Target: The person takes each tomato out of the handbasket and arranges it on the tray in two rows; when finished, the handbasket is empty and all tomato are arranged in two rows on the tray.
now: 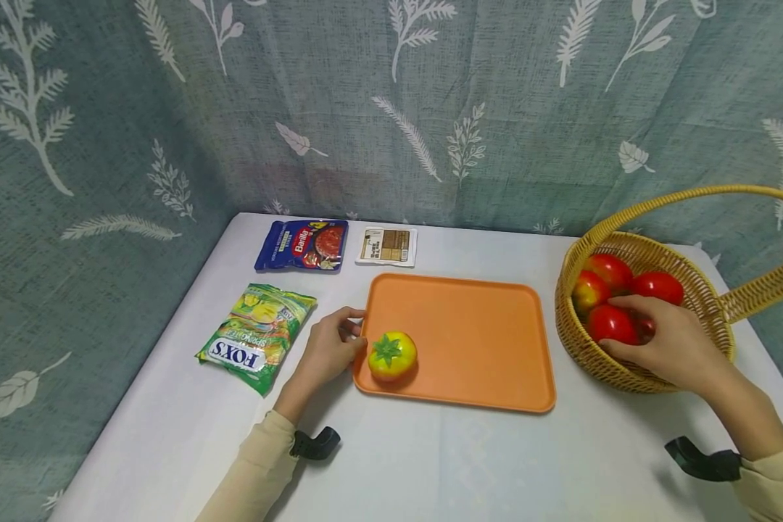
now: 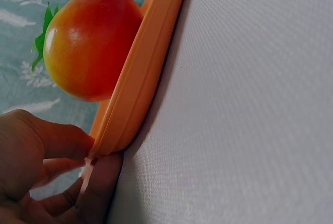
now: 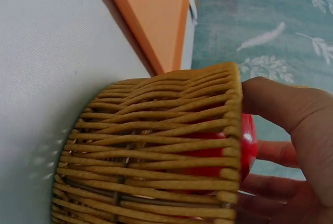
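Note:
My left hand (image 1: 329, 348) pinches the left rim of the orange tray (image 1: 470, 341), thumb and fingers on its edge in the left wrist view. A yellow-red tomato (image 1: 392, 356) with green leaves sits in the tray close to that hand. Over at the right, my right hand (image 1: 675, 344) reaches into the wicker basket (image 1: 594, 362), thumb and fingers around a red tomato (image 1: 612, 324). Other red tomatoes (image 1: 657, 287) and a yellow-red one (image 1: 589, 291) lie beside it. In the right wrist view the basket wall partly hides the held tomato (image 3: 250, 143).
A green Fox's bag (image 1: 257, 333) lies left of the tray. Behind the tray are a blue Barilla pouch (image 1: 303, 245) and a small white-and-brown packet (image 1: 387, 246). The basket's tall handle (image 1: 692, 193) arches over its right side. A patterned curtain (image 1: 365, 109) stands behind the white table (image 1: 398, 464).

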Motion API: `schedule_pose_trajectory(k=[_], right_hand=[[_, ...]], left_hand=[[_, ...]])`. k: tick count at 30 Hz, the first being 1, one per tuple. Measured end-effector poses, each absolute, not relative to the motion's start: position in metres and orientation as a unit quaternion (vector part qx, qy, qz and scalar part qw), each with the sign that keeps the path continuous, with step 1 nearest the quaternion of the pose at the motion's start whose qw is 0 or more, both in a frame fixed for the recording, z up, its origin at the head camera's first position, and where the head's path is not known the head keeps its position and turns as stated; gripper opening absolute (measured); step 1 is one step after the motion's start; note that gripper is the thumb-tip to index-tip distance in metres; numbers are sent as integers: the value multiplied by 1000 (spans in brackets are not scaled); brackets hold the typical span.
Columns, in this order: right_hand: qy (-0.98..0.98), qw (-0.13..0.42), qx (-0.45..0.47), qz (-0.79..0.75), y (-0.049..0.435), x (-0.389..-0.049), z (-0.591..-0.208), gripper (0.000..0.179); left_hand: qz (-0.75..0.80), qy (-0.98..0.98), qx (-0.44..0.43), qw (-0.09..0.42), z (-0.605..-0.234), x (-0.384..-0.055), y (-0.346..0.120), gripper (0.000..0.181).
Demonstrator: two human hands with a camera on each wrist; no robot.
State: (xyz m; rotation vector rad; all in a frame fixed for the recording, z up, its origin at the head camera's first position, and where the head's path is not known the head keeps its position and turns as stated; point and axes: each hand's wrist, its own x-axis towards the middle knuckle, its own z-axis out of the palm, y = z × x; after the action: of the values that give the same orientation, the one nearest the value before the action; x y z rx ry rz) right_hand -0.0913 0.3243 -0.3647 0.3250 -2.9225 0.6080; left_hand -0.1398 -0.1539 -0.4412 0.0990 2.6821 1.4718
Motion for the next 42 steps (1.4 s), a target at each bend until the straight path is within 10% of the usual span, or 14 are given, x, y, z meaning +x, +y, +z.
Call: schedule_pose_trajectory(k=[42], right_hand=[[-941, 164, 176, 238, 282, -56, -321, 72]], left_hand=[[480, 876, 35, 43, -440, -141, -153, 42]])
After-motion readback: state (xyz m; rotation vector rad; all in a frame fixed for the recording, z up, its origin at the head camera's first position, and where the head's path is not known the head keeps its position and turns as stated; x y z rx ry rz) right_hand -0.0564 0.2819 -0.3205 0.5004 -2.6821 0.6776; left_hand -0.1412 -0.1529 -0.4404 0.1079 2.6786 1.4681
